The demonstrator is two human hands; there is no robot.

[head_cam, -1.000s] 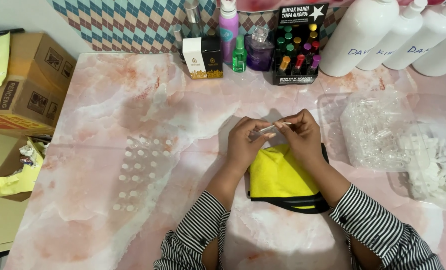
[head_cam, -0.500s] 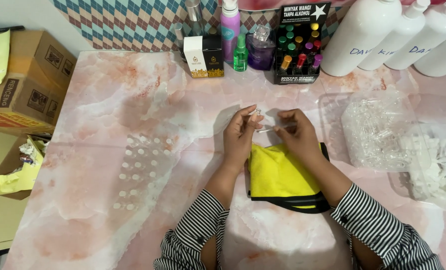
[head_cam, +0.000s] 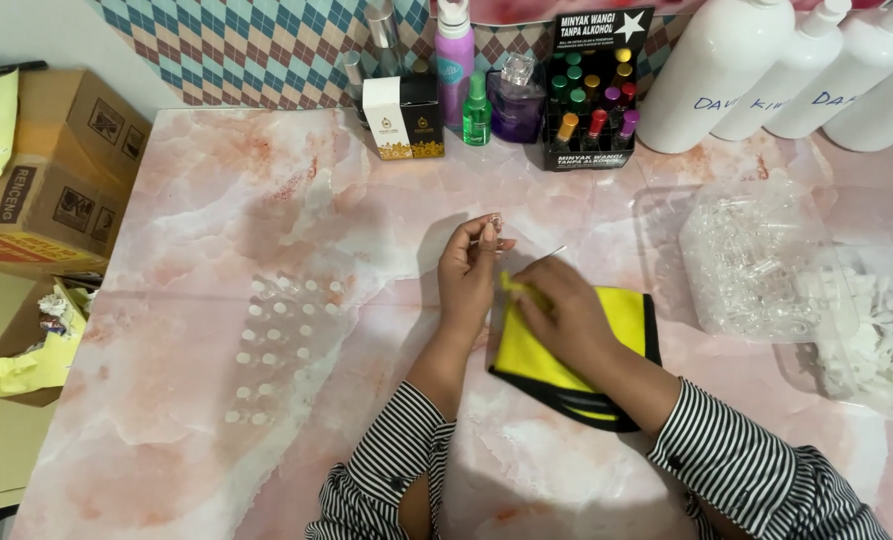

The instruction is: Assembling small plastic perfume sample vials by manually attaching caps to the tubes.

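Observation:
My left hand (head_cam: pixel 470 275) is raised over the marble table (head_cam: pixel 217 230) and pinches a tiny clear vial with a silver top (head_cam: pixel 494 224) at its fingertips. My right hand (head_cam: pixel 559 305) lies on a yellow cloth with a black border (head_cam: pixel 627 312). It pinches the cloth's lifted corner (head_cam: pixel 513 286). A thin pale stick (head_cam: pixel 553 253) pokes out past the fingers of that hand. Both sleeves are black-and-white striped.
Rows of small clear vials (head_cam: pixel 287 340) stand left of my arms. Clear bags of vials (head_cam: pixel 747 260) and white caps (head_cam: pixel 867 345) lie at the right. Perfume boxes, bottles, a black display of coloured roll-ons (head_cam: pixel 592 110) and big white bottles (head_cam: pixel 717 70) line the back. Cardboard boxes (head_cam: pixel 57 180) sit off the left edge.
My hands were together above the cloth's top edge. They have come apart: the left keeps the vial up, and the right has dropped onto the cloth's corner.

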